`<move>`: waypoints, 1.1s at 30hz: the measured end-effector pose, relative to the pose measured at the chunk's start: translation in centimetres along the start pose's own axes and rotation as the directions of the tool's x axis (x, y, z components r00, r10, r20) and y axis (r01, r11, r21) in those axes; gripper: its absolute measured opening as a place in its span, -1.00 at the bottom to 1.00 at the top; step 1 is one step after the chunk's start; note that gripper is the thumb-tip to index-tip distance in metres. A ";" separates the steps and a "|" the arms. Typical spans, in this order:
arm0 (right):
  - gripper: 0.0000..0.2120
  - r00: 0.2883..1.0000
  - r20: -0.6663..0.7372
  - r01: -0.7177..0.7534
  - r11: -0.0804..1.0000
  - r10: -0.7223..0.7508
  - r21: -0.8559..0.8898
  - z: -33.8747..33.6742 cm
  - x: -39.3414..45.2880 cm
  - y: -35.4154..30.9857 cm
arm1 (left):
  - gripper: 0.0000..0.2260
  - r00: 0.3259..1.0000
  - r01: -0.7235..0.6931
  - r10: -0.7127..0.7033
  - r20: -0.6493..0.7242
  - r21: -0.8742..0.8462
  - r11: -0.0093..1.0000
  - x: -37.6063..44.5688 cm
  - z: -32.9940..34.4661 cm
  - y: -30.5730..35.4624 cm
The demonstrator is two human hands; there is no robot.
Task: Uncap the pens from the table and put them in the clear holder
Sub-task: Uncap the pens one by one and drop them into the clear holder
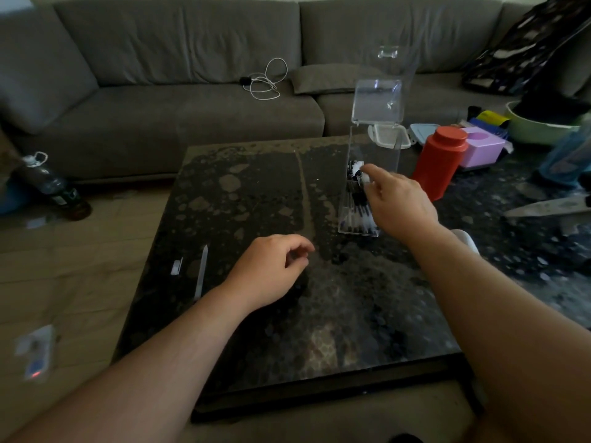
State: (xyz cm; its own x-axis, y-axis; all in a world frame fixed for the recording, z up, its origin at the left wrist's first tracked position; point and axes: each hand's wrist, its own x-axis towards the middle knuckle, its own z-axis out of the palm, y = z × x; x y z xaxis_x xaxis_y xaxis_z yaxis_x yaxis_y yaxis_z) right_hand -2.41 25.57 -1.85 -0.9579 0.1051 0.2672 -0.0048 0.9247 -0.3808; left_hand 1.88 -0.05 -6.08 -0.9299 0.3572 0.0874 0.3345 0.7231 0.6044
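Nearest us, our left hand [268, 270] hovers loosely curled, its grip empty. Our right hand [399, 199] pinches a pen [363, 177] at the clear holder [372, 148]. Left of the holder lies another pen [201, 273] on the tabletop [256, 193]: light, stiff, smooth, best pinched mid-barrel.

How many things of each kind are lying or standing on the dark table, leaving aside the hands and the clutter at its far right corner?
Clear holders: 1, the clear holder, with pens inside that are too blurred to count
Loose pens: 1, the pen
Loose caps: 1, the cap
Red canisters: 1, the red canister
Total: 4
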 end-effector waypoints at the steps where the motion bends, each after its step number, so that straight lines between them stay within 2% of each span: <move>1: -0.56 1.000 0.019 0.001 1.000 -0.001 -0.006 -0.1 0.0 0.0 | -0.77 1.000 0.002 -0.002 -0.002 0.005 1.000 0.0 0.0 0.0; 4: -0.51 0.999 0.034 -0.008 1.000 0.008 0.005 -0.2 0.0 -0.1 | -0.77 1.000 0.010 -0.010 -0.003 0.023 1.000 0.0 0.1 -0.2; 6: -0.46 0.999 -0.031 -0.028 0.999 0.029 0.036 -0.4 -0.3 -0.6 | -0.76 0.999 0.014 -0.012 -0.043 0.034 0.999 0.1 0.0 -0.5; 9: -0.40 0.977 -0.208 -0.031 0.997 0.045 0.069 -0.5 -1.1 -2.5 | -0.71 0.984 0.045 -0.031 -0.177 0.075 0.996 0.6 -0.9 -1.6; 11: -0.46 0.973 -0.220 0.081 0.995 -0.065 0.062 0.1 -1.9 -4.7 | -0.68 0.952 0.093 -0.049 -0.303 0.131 0.987 0.7 -2.1 -2.9; 14: -0.62 0.954 -0.027 0.300 0.947 -0.298 0.114 3.0 -3.8 -8.5 | -0.67 0.869 0.285 -0.180 -0.461 0.169 0.943 0.2 -5.0 -6.4; 16: -0.71 0.880 0.147 0.441 0.892 -0.451 0.095 6.0 -5.0 -11.0 | -0.72 0.792 0.452 -0.326 -0.516 0.138 0.881 -0.8 -7.1 -9.6; 18: -0.71 0.801 0.283 0.523 0.847 -0.528 0.100 8.3 -6.1 -13.2 | -0.80 0.731 0.600 -0.483 -0.482 0.118 0.791 -2.0 -8.3 -12.0; 19: -0.66 0.774 0.347 0.526 0.843 -0.530 0.113 9.1 -6.5 -14.1 | -0.79 0.722 0.638 -0.537 -0.438 0.119 0.761 -2.6 -8.3 -12.8; 22: -0.42 0.722 0.499 0.512 0.855 -0.478 0.078 10.9 -7.5 -16.3 | -0.66 0.746 0.646 -0.586 -0.317 0.126 0.753 -3.5 -7.6 -13.4; 24: -0.37 0.719 0.538 0.517 0.856 -0.441 0.011 11.9 -8.0 -17.5 | -0.65 0.757 0.636 -0.582 -0.297 0.130 0.761 -3.8 -7.4 -13.4; 30: -0.43 0.688 0.595 0.566 0.820 -0.415 -0.082 13.1 -8.4 -18.9 | -0.69 0.741 0.655 -0.601 -0.300 0.125 0.745 -3.6 -7.4 -13.3; 33: -0.54 0.729 0.543 0.540 0.838 -0.416 -0.082 13.1 -8.3 -18.9 | -0.73 0.747 0.634 -0.581 -0.324 0.083 0.769 -3.1 -7.3 -13.2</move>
State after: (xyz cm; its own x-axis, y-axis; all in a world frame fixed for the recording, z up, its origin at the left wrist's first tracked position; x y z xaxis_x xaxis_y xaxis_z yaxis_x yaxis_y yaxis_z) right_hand 1.83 2.38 -8.47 -0.8523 -0.5072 -0.1278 -0.4975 0.8615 -0.1018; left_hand -0.81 -15.07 -8.53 -0.9382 -0.3449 -0.0291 -0.3198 0.8315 0.4543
